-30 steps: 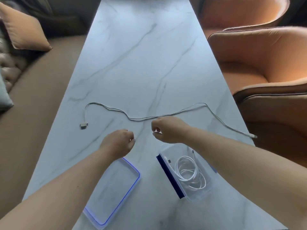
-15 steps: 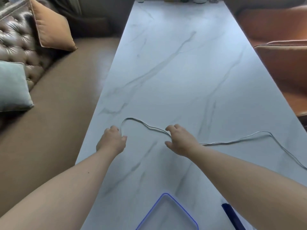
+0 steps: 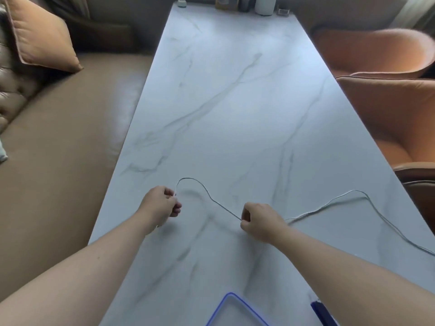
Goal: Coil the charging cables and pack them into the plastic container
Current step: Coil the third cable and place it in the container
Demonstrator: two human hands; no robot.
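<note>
Pinching cable end, left hand closed; right hand grips cable further along. Best feeding even loops toward left hand, tail sliding loose.

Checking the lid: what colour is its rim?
Blue rim on the clear lid, seen in the head view.

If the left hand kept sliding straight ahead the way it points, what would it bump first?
Probably the cable arching just beyond the left hand; past that only bare table shows.
</note>
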